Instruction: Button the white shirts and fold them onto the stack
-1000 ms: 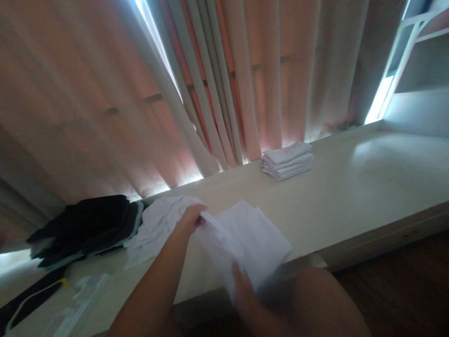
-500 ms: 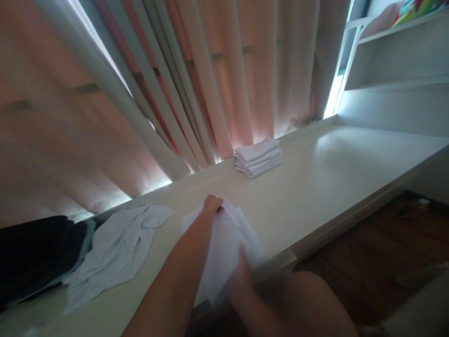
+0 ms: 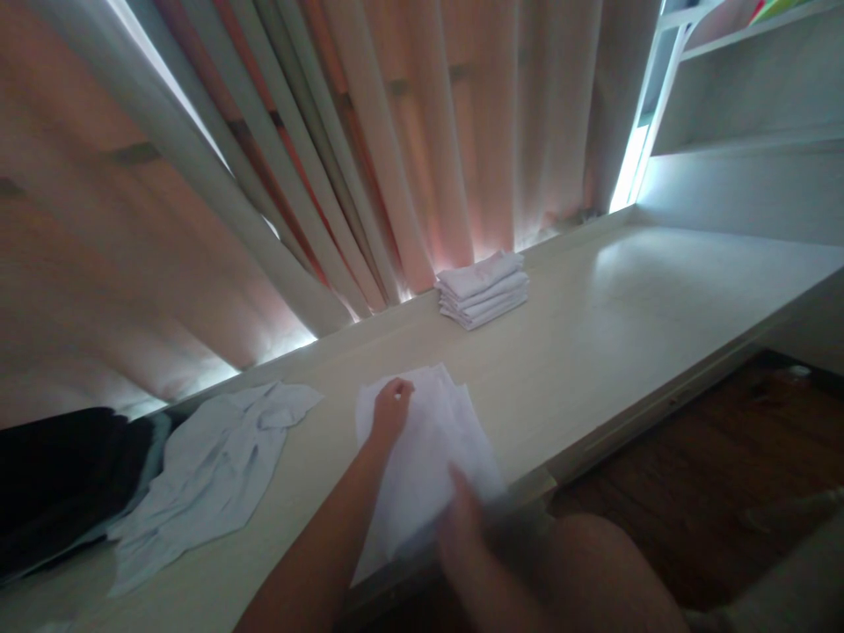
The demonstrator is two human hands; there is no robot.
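Pale counter [image 3: 593,352] below pink curtains [image 3: 396,132], wood floor [image 3: 692,492].

Dim, soft picture; daylight leaks through curtain [image 3: 396,158] gaps, near hand [image 3: 465,527] motion-blurred.

The white cloth [image 3: 428,448] I was handling lay flat on the pale counter [image 3: 593,352], folded into a long, narrow shape that ran from the middle of the surface toward its near edge, where the lower end reached or slightly overhung the lip. It was thin and soft, with its layered edges showing at the far end.
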